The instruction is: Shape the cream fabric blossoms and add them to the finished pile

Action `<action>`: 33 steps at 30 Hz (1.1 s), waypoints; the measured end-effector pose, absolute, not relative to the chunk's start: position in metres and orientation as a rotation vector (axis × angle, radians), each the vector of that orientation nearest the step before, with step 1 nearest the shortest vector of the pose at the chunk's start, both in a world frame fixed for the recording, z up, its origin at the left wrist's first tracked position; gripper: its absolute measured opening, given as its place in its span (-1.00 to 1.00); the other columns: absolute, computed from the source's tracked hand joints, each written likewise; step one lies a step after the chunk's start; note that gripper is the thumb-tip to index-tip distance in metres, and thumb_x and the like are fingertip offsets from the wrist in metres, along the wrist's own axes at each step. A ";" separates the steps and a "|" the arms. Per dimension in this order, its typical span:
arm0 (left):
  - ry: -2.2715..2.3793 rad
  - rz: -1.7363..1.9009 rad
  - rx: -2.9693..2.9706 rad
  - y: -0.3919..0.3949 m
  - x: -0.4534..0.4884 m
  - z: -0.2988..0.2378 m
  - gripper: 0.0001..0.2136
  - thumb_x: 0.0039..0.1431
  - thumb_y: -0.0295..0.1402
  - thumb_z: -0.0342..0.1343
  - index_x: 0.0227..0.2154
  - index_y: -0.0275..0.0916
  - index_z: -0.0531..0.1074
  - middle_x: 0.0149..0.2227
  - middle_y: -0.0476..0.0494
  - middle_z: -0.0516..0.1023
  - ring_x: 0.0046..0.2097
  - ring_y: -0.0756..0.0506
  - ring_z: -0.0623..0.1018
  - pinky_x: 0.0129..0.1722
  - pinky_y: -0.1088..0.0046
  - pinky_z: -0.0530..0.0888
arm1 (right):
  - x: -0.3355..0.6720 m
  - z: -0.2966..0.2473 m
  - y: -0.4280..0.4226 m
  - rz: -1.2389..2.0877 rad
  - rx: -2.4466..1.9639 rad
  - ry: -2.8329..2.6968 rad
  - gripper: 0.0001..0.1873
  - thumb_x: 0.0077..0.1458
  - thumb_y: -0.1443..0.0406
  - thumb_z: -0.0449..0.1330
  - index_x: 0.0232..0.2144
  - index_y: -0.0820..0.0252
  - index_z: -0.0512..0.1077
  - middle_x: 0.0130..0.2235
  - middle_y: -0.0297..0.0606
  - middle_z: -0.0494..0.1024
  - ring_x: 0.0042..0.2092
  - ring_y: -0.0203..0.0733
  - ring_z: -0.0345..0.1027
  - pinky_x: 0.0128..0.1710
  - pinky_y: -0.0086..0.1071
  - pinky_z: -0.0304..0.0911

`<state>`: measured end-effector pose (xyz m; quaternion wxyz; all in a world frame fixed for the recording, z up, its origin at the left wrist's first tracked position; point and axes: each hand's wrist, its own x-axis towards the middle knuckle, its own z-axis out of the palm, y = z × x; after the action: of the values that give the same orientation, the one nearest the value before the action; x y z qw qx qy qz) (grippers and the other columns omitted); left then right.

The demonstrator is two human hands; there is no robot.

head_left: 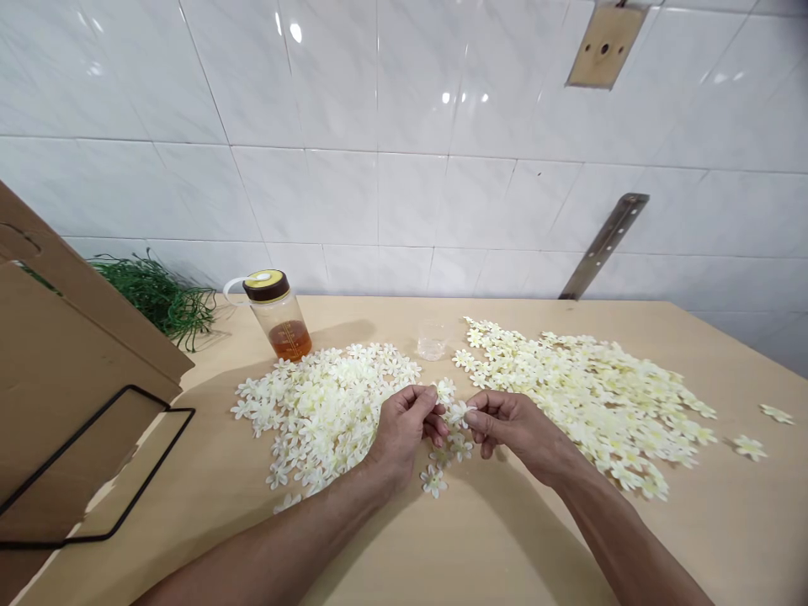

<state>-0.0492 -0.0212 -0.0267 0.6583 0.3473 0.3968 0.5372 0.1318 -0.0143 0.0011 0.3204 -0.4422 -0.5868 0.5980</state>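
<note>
Both of my hands meet at the middle of the table, above a few loose blossoms. A white artificial flower point(463, 413) is pinched between the thumb and fingers of my right hand point(508, 427). My left hand point(407, 425) is closed, thumb against the fingertips, right beside that flower; what it pinches, if anything, is too small to make out. Under my left hand spreads a heap of white flowers point(328, 412). To the right of my right hand lies a wide pile of pale yellow flowers point(593, 396). A single flower point(433, 481) rests just below my hands.
Behind the white heap stands a bottle point(284, 324) with amber liquid. A small clear cup point(432, 341) sits between the piles. At left are a cardboard box point(69, 379), a black wire frame point(151, 471) and green stems point(157, 295). A tiled wall point(410, 202) closes the back.
</note>
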 end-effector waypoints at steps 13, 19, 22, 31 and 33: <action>0.896 1.223 0.782 -0.020 -0.050 -0.026 -0.71 0.07 -0.14 0.19 -0.47 -0.30 0.41 -0.51 -0.08 0.46 -0.55 0.03 0.43 -0.60 0.55 0.33 | 0.128 0.001 -0.017 1.470 -1.264 -1.690 -0.51 0.10 -0.06 0.13 -0.56 0.24 0.42 -0.53 -0.30 0.41 -0.53 -0.33 0.29 -0.55 -0.46 0.24; 0.915 1.227 0.788 -0.020 -0.049 -0.021 -0.75 0.02 -0.20 0.25 -0.46 -0.31 0.42 -0.53 -0.05 0.46 -0.56 0.05 0.42 -0.61 0.56 0.34 | 0.123 -0.004 -0.019 1.327 -1.263 -1.741 -0.56 0.11 0.00 0.15 -0.11 0.17 0.46 -0.39 -0.29 0.45 -0.56 -0.36 0.20 -0.62 -0.46 0.20; 0.929 1.182 0.793 -0.022 -0.048 -0.020 -0.75 0.01 -0.21 0.26 -0.43 -0.32 0.42 -0.52 -0.07 0.47 -0.58 0.05 0.41 -0.62 0.56 0.33 | 0.120 -0.006 -0.019 1.368 -1.227 -1.661 -0.57 0.15 -0.01 0.09 -0.16 0.19 0.46 -0.50 -0.38 0.32 -0.58 -0.37 0.17 -0.62 -0.46 0.18; 1.027 1.159 0.953 -0.024 -0.046 -0.024 -0.70 -0.01 -0.15 0.26 -0.42 -0.30 0.40 -0.68 0.02 0.40 -0.68 0.04 0.36 -0.67 0.55 0.31 | 0.115 -0.010 -0.018 1.371 -1.220 -1.539 -0.58 0.01 -0.04 0.23 -0.53 0.20 0.41 -0.62 -0.43 0.28 -0.62 -0.38 0.13 -0.61 -0.46 0.11; 1.046 1.159 0.982 -0.024 -0.046 -0.025 -0.70 -0.01 -0.14 0.26 -0.42 -0.29 0.40 -0.69 0.03 0.40 -0.69 0.04 0.35 -0.68 0.55 0.31 | 0.116 -0.010 -0.018 1.381 -1.235 -1.518 -0.57 -0.02 -0.05 0.25 -0.54 0.20 0.40 -0.61 -0.42 0.29 -0.61 -0.37 0.13 -0.61 -0.46 0.10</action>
<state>-0.0456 -0.0242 -0.0253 0.6038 0.4245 0.4520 0.5009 0.1158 -0.0181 -0.0104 0.3645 -0.4801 -0.5902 0.5369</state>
